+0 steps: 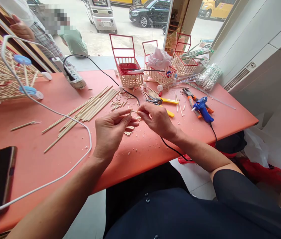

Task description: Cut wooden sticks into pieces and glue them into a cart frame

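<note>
Left forearm [70,189]: bare, slanting in from between 7 and 8 o'clock, aimed toward 2.
Left hand [110,132]: pointed toward 1 o'clock, thumb and forefinger pinched, lower fingers loosely bent toward 3.
Right forearm [198,149]: bare, entering from 4 o'clock, aimed toward 10.
Right hand [159,121]: near left hand, at 3 o'clock from it, knuckles up, thumb and forefinger pinched.

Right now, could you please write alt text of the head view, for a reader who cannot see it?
A person's left hand and right hand pinch small wooden pieces close together above a reddish table. Long wooden sticks, a yellow-handled tool and a blue glue gun lie nearby, and small stick-built carts stand toward the far edge.
</note>
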The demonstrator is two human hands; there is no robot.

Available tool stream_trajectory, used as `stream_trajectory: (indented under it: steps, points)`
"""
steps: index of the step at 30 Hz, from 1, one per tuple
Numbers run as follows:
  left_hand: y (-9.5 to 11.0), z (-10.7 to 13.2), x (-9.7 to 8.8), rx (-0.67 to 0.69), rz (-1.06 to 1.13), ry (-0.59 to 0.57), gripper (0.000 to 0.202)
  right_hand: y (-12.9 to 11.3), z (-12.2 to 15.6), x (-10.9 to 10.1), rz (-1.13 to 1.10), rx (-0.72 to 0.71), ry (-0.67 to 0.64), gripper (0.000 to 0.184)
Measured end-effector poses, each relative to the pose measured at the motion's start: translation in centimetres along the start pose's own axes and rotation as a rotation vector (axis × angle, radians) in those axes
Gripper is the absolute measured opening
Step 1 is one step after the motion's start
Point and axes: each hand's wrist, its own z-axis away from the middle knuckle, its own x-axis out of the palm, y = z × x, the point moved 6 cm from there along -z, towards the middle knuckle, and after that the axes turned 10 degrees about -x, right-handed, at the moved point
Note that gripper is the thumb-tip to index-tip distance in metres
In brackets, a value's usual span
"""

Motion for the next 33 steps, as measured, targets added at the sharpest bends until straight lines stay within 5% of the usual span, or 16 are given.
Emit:
stream_trajectory:
  steps: [24,33]
  points:
    - [0.12,-0.07,-0.03,-0.028,-0.037,-0.011,0.044,0.03,-0.04,-0.05,-0.006,-0.006,0.013,0.031]
    - [0.2,-0.07,0.06,-0.056,0.017,-0.011,0.03,-0.01,0.02,-0.17,-0.001,-0.021,0.03,0.031]
